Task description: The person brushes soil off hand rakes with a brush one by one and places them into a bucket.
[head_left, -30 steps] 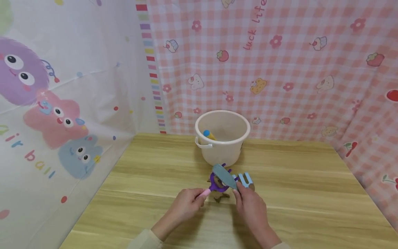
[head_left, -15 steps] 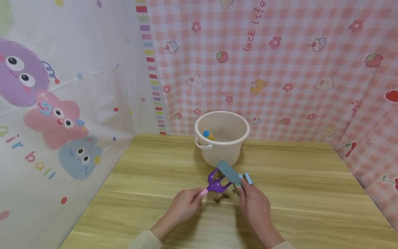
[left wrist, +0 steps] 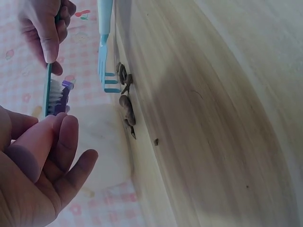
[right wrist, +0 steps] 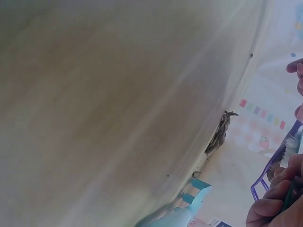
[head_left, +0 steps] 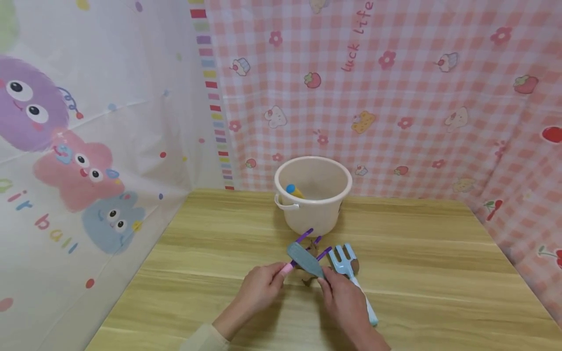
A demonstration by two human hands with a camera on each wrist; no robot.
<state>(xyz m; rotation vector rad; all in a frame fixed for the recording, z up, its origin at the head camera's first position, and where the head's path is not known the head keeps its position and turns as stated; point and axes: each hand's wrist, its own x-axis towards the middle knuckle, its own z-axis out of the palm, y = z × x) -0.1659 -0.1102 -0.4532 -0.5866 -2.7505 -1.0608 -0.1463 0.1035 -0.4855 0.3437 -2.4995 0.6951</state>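
My left hand (head_left: 261, 287) grips the pink handle (left wrist: 35, 144) of a small purple hand fork (head_left: 325, 253), its tines pointing toward the bucket. Bits of brown, soil-like matter lie around or on the tines; which, I cannot tell. In my right hand (head_left: 347, 297) is a grey-green brush (head_left: 305, 260), laid over the fork's head. Its white bristles (left wrist: 55, 97) face the purple fork and appear to touch it. Brown clumps (left wrist: 127, 109) lie on the table below. Beside my right hand rests a light blue hand fork (head_left: 344, 265) with a pale handle.
A cream bucket (head_left: 303, 217) with a side handle stands behind the hands. Inside it leans a yellow thing with a blue end (head_left: 291, 188). Patterned cloths (head_left: 395, 97) hang at the back and both sides of the wooden table (head_left: 184, 273).
The brush and right hand shift slightly right, then back left and toward me across the purple fork. That fork has turned in my left hand. More of the blue fork now shows.
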